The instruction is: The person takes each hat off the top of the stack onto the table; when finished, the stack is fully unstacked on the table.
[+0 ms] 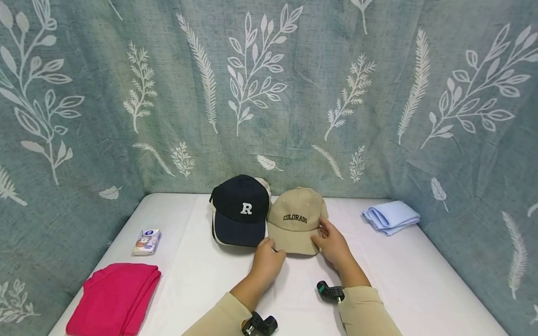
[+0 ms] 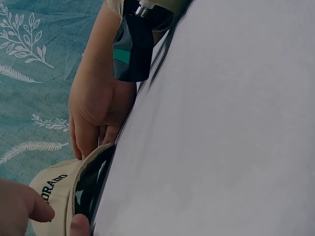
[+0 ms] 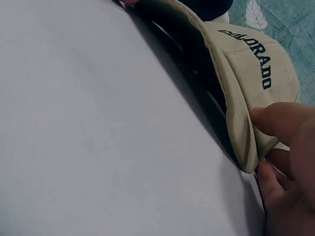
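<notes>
A beige baseball cap lettered COLORADO sits on the white table, its brim toward me. My left hand holds the left corner of the brim; in the left wrist view a thumb lies at the brim's edge. On the other side my right hand grips the cap's right edge, its thumb on top where brim meets crown and the other fingers lower down. Directly left of it stands a navy cap with a white R, overlapping a paler cap behind.
On the left lie a small printed packet and a folded pink cloth. A folded light blue cloth rests at the back right. Leaf-patterned curtains hang round the table.
</notes>
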`<state>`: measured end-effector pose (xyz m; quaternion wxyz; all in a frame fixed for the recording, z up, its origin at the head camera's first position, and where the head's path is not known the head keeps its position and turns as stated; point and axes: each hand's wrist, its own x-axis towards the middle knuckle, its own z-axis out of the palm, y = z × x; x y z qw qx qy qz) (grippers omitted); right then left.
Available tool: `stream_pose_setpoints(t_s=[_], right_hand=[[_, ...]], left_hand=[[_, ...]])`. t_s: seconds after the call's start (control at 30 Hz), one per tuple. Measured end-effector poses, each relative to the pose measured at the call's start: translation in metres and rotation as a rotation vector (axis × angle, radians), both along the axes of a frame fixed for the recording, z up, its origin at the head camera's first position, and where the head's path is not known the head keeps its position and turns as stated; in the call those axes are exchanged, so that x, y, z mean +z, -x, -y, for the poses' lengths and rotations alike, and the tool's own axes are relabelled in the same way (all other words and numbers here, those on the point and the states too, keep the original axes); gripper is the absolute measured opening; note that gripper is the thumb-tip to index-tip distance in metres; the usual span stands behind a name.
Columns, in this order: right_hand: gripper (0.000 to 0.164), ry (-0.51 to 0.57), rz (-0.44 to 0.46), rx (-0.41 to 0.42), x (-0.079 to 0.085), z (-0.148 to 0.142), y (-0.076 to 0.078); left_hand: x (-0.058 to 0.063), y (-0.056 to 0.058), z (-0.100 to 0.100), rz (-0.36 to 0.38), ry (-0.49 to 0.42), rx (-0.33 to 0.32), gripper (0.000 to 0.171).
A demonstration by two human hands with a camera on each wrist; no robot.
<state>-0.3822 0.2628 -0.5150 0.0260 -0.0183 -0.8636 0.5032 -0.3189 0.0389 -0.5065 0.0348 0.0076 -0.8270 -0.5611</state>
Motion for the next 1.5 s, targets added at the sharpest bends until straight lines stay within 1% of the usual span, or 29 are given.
stream_pose_setpoints(t_s=[0.07,0.17,0.33,0.5,0.7,0.87,1.0,1.13,1.27,1.4,1.5], right_hand=[[0.075,-0.017,-0.008,0.018,0.0,0.001,0.0],[0.075,-0.026,-0.006,0.023,-0.001,0.002,0.0],[0.075,-0.029,-0.008,0.031,-0.001,0.002,-0.001],[0.074,-0.013,-0.018,0.014,0.0,0.004,-0.002],[0.07,0.012,-0.037,-0.003,0.0,0.006,-0.002],[0.066,0.033,-0.061,-0.028,0.003,0.008,-0.006],[0.063,0.052,-0.066,-0.051,0.004,0.01,-0.009],[0.059,0.078,-0.08,-0.092,0.005,0.013,-0.012],[0.053,0.113,-0.124,-0.116,0.009,0.016,-0.013],[0.048,0.152,-0.171,-0.125,0.011,0.023,-0.014],[0.045,0.171,-0.196,-0.131,0.013,0.029,-0.016]], left_hand=[[0.0,0.0,0.001,0.011,-0.011,-0.002,0.058],[-0.001,0.001,0.002,0.02,-0.022,-0.008,0.06],[0.001,-0.001,0.0,0.013,-0.031,0.006,0.06],[0.005,-0.005,0.001,0.001,-0.033,0.009,0.057],[0.009,-0.008,0.005,-0.001,-0.005,0.015,0.05],[0.01,-0.013,0.012,-0.007,-0.009,-0.011,0.038],[0.01,-0.014,0.02,-0.05,0.006,-0.015,0.031],[0.012,-0.015,0.028,-0.113,0.039,-0.015,0.023],[0.017,-0.015,0.038,-0.175,0.058,-0.003,0.015],[0.021,-0.016,0.052,-0.193,0.068,0.021,0.012],[0.021,-0.016,0.063,-0.194,0.053,0.037,0.012]])
